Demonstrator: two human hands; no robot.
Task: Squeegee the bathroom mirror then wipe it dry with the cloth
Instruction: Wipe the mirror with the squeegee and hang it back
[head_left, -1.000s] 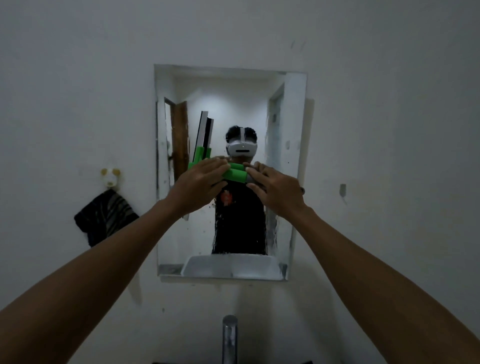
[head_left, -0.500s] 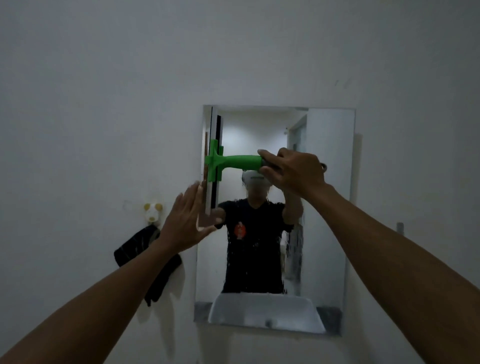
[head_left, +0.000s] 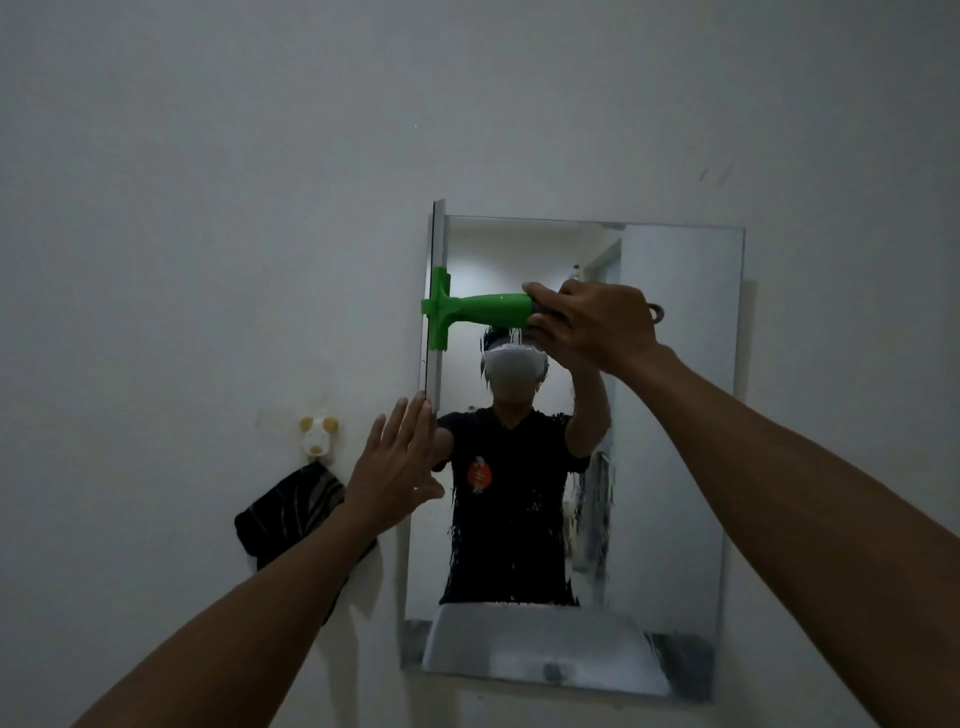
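Right hand (head_left: 592, 322) grips the squeegee (head_left: 441, 312) handle, left hand (head_left: 397, 467) open and empty. Blade's now slid to the mirror (head_left: 675, 415) left edge. Cloth (head_left: 291, 514) hangs on the white wall (head_left: 208, 208).

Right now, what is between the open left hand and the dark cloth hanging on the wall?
In the head view, only bare white wall separates the left hand from the dark cloth. The left forearm crosses in front of the cloth's lower right edge.

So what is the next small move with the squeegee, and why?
Probably draw the squeegee sideways to the right across the mirror. The right hand holds its green handle, the blade stands upright along the mirror's left edge, and droplets still cover the glass. The open left hand steadies there.
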